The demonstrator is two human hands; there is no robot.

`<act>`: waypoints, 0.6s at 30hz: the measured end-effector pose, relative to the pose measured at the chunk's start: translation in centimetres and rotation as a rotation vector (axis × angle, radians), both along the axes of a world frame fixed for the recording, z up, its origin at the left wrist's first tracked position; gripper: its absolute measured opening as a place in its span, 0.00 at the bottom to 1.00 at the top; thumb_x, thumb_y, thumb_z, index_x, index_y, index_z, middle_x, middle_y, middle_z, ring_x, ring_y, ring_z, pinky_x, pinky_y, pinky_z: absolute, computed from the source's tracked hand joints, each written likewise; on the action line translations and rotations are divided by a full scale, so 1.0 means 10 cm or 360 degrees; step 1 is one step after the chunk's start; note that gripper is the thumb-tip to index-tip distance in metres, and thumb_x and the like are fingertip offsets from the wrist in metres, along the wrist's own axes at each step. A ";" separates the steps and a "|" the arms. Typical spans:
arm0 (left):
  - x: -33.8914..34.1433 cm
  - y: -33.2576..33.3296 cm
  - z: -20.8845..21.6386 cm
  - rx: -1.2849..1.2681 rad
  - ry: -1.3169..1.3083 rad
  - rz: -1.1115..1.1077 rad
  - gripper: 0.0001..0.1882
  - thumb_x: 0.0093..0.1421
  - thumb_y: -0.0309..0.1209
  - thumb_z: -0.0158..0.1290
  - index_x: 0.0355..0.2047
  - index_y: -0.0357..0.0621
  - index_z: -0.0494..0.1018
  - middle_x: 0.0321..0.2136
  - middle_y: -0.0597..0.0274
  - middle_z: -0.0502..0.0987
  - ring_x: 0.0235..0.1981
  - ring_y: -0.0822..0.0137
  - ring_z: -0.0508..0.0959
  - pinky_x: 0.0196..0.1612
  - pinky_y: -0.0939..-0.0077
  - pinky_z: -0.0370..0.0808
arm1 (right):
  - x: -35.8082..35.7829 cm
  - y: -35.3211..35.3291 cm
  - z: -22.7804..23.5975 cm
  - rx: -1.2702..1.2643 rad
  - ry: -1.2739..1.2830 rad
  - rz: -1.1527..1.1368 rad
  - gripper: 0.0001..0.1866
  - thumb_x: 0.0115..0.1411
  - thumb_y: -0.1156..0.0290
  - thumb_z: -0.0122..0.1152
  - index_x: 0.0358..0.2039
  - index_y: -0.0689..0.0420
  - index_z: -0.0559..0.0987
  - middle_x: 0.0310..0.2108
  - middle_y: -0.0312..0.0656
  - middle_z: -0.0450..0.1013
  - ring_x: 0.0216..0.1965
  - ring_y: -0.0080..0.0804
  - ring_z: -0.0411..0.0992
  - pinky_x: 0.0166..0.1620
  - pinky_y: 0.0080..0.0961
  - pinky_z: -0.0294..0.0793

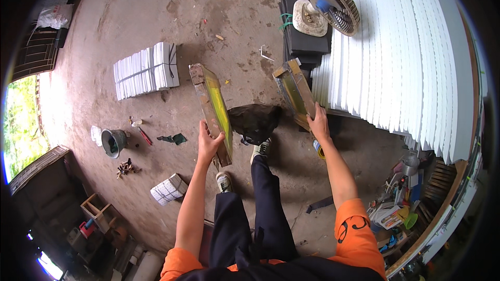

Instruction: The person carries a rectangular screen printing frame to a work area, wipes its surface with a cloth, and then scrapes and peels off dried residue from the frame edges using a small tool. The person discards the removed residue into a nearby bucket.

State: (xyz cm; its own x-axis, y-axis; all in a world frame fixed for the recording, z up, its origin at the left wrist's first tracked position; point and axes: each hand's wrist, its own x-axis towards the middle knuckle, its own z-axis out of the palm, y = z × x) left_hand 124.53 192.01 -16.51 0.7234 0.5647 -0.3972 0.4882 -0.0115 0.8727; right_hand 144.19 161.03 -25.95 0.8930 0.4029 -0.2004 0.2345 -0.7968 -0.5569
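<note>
My left hand [210, 144] grips a wooden screen-printing frame [204, 99] with yellow mesh, its thumb lying over the near part. A second wooden-edged frame [301, 89], with tape at its corners and yellowish mesh, is gripped by my right hand [319, 124] along its right side. Both frames are tilted and held apart from each other above the floor. Between them and lower down lies a black plastic bag [255, 122], just beyond my shoes. The fingers behind each frame are partly hidden.
A tied bundle of white sheets [146, 70] lies ahead on the left, a smaller white bundle [169, 189] nearer. A bucket [113, 143] stands at left. A fan [329, 5] tops dark sheets beside a large white stack [390, 57]. Cluttered tools [401, 205] fill the right.
</note>
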 end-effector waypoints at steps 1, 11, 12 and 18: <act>0.01 -0.02 -0.01 0.0022 0.0016 0.0004 0.23 0.46 0.22 0.55 0.42 0.39 0.58 0.34 0.58 0.70 0.36 0.69 0.73 0.38 0.76 0.71 | 0.01 -0.02 0.00 -0.0061 -0.0001 0.0039 0.33 0.46 0.76 0.61 0.53 0.68 0.59 0.46 0.58 0.63 0.49 0.52 0.61 0.51 0.37 0.64; -0.04 -0.03 0.13 0.0059 -0.0026 -0.0040 0.23 0.46 0.23 0.55 0.42 0.39 0.59 0.35 0.58 0.70 0.36 0.69 0.73 0.38 0.76 0.71 | -0.03 0.24 0.38 -0.0347 -0.0178 0.0051 0.36 0.49 0.78 0.57 0.57 0.64 0.53 0.57 0.57 0.50 0.57 0.53 0.51 0.58 0.40 0.55; -0.10 0.00 0.13 0.0037 -0.0069 -0.0019 0.23 0.47 0.24 0.56 0.42 0.39 0.59 0.35 0.58 0.70 0.36 0.70 0.73 0.37 0.76 0.70 | -0.04 0.38 0.50 -0.0258 -0.0207 0.0086 0.36 0.49 0.78 0.57 0.57 0.63 0.53 0.57 0.56 0.49 0.57 0.54 0.50 0.58 0.41 0.55; -0.36 0.17 0.63 -0.0255 -0.0267 0.0205 0.17 0.55 0.29 0.54 0.41 0.40 0.60 0.31 0.64 0.68 0.33 0.75 0.69 0.38 0.81 0.67 | -0.69 1.26 1.38 0.0445 -0.0294 0.0239 0.25 0.53 0.73 0.55 0.51 0.63 0.62 0.51 0.56 0.60 0.52 0.52 0.58 0.55 0.38 0.58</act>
State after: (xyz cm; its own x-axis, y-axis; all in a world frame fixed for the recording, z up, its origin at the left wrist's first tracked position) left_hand 120.94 193.70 -10.25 0.7130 0.5957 -0.3697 0.3252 0.1861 0.9272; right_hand 137.28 173.64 -12.10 0.8306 0.5487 0.0948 0.4541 -0.5690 -0.6856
